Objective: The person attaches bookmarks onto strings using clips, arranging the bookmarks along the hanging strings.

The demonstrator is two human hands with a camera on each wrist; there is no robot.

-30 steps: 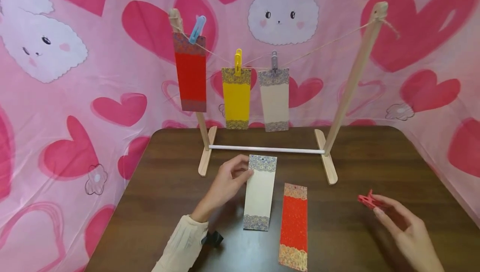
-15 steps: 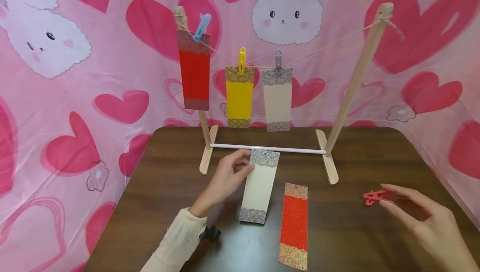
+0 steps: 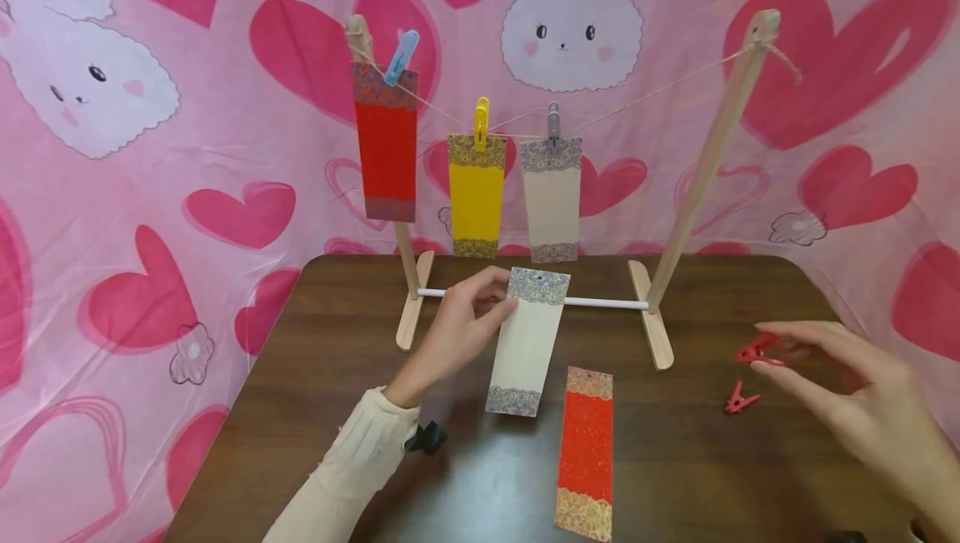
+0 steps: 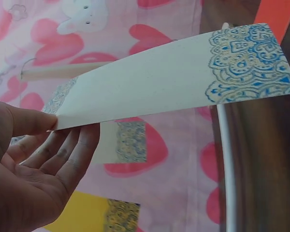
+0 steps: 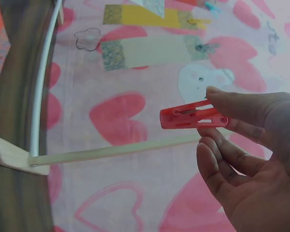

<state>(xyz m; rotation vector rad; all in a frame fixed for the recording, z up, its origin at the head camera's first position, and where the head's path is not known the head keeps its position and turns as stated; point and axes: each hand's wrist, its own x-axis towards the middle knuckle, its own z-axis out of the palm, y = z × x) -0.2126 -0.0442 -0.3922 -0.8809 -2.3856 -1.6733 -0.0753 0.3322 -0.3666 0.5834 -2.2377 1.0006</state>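
My left hand (image 3: 468, 322) pinches the upper left edge of a white bookmark (image 3: 525, 347), which has blue lace-patterned ends and a small hole. The bookmark hangs tilted above the table, before the rack's white rod. On the right, my right hand (image 3: 855, 376) holds a red clothespin (image 5: 193, 115) by its handles between thumb and fingers. Its jaws point left, with nothing seen between them. Below that hand a second red clothespin (image 3: 738, 399) lies on the table. A red bookmark (image 3: 585, 447) lies flat nearer the front.
A wooden rack (image 3: 708, 160) stands at the back with a string (image 3: 667, 85) between its posts. From it hang a red card (image 3: 386, 147) by a blue clothespin (image 3: 401, 57), a yellow card (image 3: 477, 201) by a yellow one, and a white card (image 3: 553, 206) by a grey one.
My left hand has raised the white bookmark off the table toward the rack. My right hand has lifted one red clothespin; the other now shows apart on the table.
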